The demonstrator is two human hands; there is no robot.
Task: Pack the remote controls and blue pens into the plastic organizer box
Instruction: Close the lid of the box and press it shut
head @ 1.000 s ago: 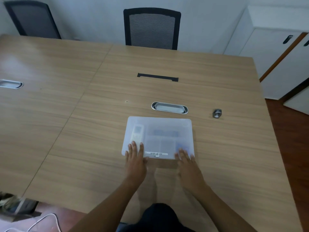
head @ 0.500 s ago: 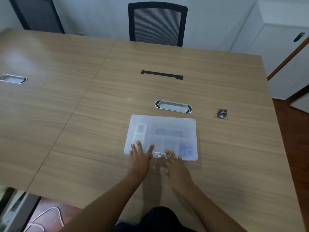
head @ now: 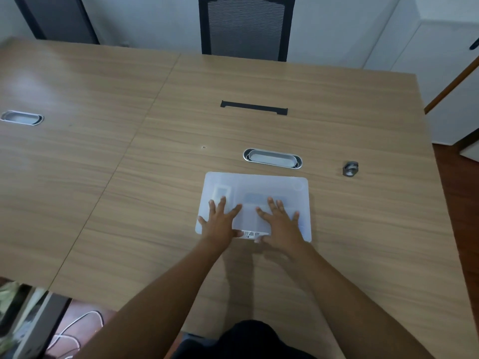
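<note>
The translucent plastic organizer box (head: 295, 187) lies flat on the wooden table with its lid down. Through the lid I make out a white remote control (head: 221, 192) in the left compartment and a blurred blue shape (head: 255, 198) in the middle; its kind I cannot tell. My left hand (head: 220, 224) rests palm-down on the lid's near left part, fingers spread. My right hand (head: 280, 224) lies flat on the near right part, fingers spread too. A barcode label (head: 251, 233) shows on the front edge between the hands.
A silver oval cable grommet (head: 272, 158) sits just behind the box, another (head: 22, 117) at the far left. A small grey metal object (head: 350, 168) lies to the right. A black slot (head: 254, 108) and a mesh chair (head: 246, 27) are beyond. White cabinets (head: 440, 60) stand at right.
Both hands have slid forward from the box's front edge onto the lid and now lie flat on it. The box stays in place.
</note>
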